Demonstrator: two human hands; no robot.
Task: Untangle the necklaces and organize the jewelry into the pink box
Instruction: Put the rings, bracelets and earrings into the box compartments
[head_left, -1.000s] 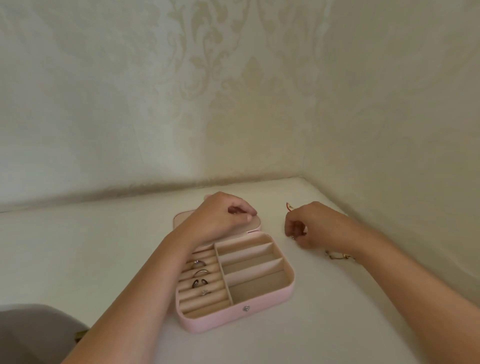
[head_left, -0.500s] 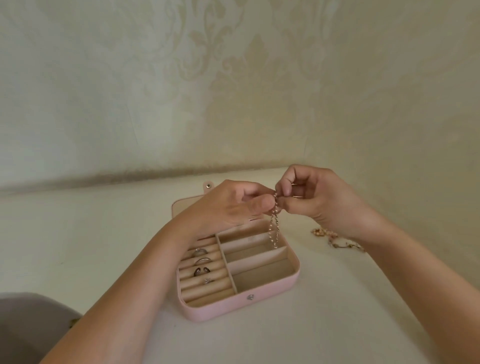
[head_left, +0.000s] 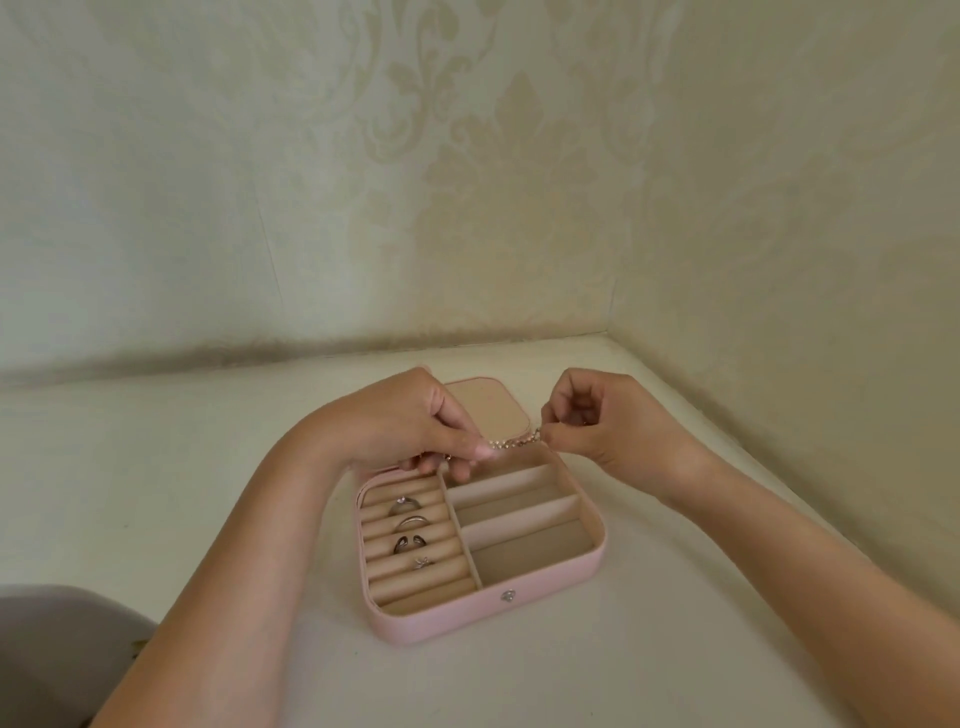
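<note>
The open pink box (head_left: 457, 621) lies on the white table, its lid (head_left: 485, 410) folded back flat. Several rings (head_left: 408, 525) sit in the padded rolls on the box's left side; the right compartments look bare. A short beaded chain (head_left: 514, 442) is stretched level above the box's far edge. My left hand (head_left: 415, 426) pinches its left end and my right hand (head_left: 597, 421) pinches its right end. The other jewelry seen earlier on the table is hidden behind my right forearm.
Patterned walls meet in a corner just behind and to the right of the box. A grey rounded object (head_left: 62, 654) sits at the lower left edge of the view.
The chain hung down from both hands pinched together; now my hands have moved apart and lower, and the chain is pulled out level between them over the box.
</note>
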